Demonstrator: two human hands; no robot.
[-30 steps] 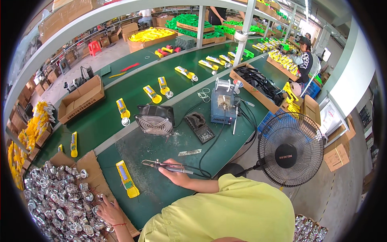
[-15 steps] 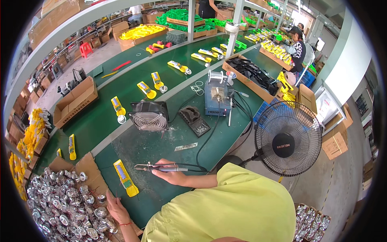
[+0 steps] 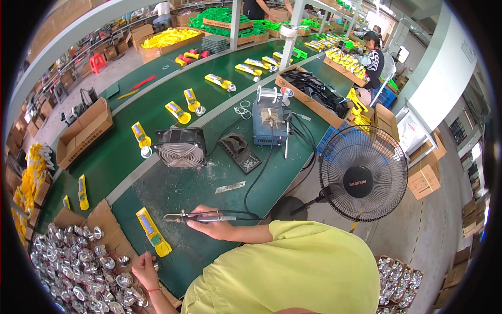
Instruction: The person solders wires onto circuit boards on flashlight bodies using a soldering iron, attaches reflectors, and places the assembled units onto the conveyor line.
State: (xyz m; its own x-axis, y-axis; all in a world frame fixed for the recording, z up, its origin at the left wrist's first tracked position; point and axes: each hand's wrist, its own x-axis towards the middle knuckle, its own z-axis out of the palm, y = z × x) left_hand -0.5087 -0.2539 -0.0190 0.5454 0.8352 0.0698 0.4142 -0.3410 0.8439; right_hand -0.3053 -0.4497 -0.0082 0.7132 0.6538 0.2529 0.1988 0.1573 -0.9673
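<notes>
Pale lettering on the hub of the black fan (image 3: pixel 358 181), right of the right hand (image 3: pixel 209 226). That hand is clamped round a soldering iron (image 3: pixel 225 219). Yellow casing (image 3: pixel 153 232), with violet cylinder (image 3: pixel 148 223) and green board (image 3: pixel 156 239), lies just beyond the left hand (image 3: pixel 144 269); fingers bunched, grip unclear. Left of it: heaped silvery lamp cups (image 3: pixel 78 267). Well beyond the right hand: carton (image 3: pixel 304 99) of black parts (image 3: pixel 319 92).

White lettering sits at the centre of the black pedestal fan (image 3: pixel 358 181), dark print runs along the open carton (image 3: pixel 89 145), and more marks the cardboard box (image 3: pixel 424 182) beside the fan!
</notes>
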